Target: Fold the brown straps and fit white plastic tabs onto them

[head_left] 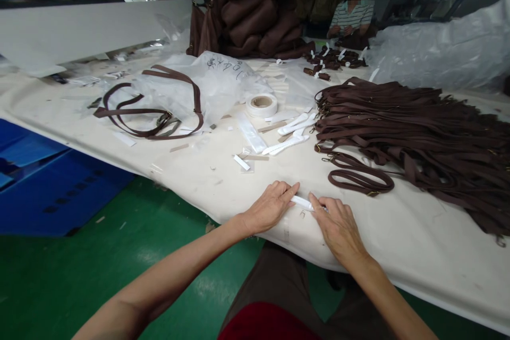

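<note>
At the table's front edge, my left hand [271, 207] pinches one end of a narrow white strip [302, 202]. My right hand [337, 224] has its fingers closed around the other end, so only the middle of the strip shows between them. What lies inside the strip, if anything, is hidden. Just beyond my right hand rests a looped brown strap [360, 179] with metal hardware. Several white wrapped pieces [287, 144] lie farther back, beside a roll of white tape [261, 105].
A large pile of brown straps [406, 127] covers the right side. One loose brown strap [197, 101] curls over plastic bags [235, 82] at left. Stuffed brown bags [255, 10] are heaped behind. Another person [353, 16] sits at the far side. Blue bins [79, 186] stand below left.
</note>
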`<state>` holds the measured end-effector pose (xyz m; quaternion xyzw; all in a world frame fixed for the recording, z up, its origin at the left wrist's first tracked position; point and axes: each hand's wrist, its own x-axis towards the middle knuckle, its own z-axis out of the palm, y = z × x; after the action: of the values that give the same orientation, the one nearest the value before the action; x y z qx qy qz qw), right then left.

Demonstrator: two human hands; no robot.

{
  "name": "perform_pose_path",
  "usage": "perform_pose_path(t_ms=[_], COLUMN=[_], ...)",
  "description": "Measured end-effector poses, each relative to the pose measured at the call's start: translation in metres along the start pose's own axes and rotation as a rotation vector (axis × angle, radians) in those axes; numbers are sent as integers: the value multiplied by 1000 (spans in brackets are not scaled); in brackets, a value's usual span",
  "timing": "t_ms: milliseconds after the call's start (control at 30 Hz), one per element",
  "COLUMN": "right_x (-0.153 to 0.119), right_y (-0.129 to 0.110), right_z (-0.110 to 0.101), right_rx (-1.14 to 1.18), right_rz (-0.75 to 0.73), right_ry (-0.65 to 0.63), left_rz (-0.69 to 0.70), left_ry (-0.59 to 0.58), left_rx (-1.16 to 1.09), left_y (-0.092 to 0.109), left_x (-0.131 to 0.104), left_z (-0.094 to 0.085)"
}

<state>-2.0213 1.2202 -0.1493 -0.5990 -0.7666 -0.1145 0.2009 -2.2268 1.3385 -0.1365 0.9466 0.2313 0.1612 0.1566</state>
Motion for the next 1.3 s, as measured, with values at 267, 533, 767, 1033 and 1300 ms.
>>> perform_pose_path(t_ms=[267,533,767,1033,1300], right_x=[7,11,34,52,40], right_y=[9,16,34,38,42], right_z=[-17,-24,-82,-126,-127], right_rx=[105,70,68,142,487], right_rz=[44,-43,-398,-489,232], right_ry=[-107,-119,-31,-129,-196], left_rz=[20,0,-495,-446,-56], left_ry=[31,-34,-460,-993,-540], left_rx=[-122,-321,-1400,-1743,-528], left_y=[3,8,30,76,89], left_x=[4,3,17,34,70], left_z=[-13,-26,-64,-59,-89])
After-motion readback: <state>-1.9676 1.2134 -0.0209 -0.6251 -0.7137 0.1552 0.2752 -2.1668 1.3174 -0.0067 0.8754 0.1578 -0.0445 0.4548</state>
